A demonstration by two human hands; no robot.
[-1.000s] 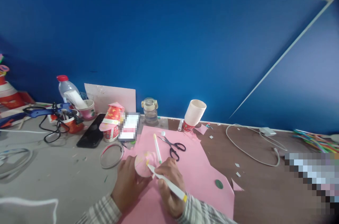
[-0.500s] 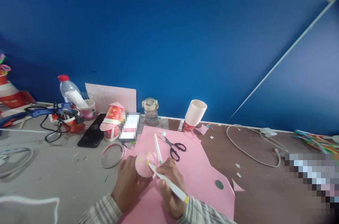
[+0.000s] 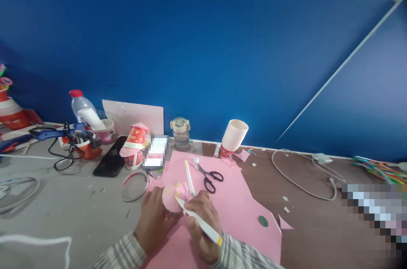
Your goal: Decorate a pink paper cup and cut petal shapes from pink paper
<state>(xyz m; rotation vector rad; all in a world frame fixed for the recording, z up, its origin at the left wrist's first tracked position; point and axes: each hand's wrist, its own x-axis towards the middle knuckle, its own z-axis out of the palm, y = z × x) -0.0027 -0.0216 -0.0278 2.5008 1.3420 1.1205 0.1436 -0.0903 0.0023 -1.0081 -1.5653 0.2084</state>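
My left hand (image 3: 157, 220) is closed around a pink paper cup piece (image 3: 169, 202), its round face with yellow marks turned toward me. In my right hand (image 3: 205, 226) is a white marker with a yellow end (image 3: 205, 226); its tip touches the yellow marks on the round face. Both hands are over a large pink sheet (image 3: 241, 218). Just beyond them on the sheet lie a second white marker (image 3: 189, 179) with a green tip and black-handled scissors (image 3: 209, 177), blades partly apart.
A red and pink cup figure (image 3: 134, 148), a tape ring (image 3: 135, 187) and a dark phone (image 3: 110, 157) are at left. Behind the sheet stand a water bottle (image 3: 181, 132) and stacked paper cups (image 3: 234, 135). A white cable (image 3: 299, 188) loops at right, below the blue partition (image 3: 206, 48).
The marker in my right hand has shifted slightly left across the round face. My left hand and the held piece stay nearly in place.
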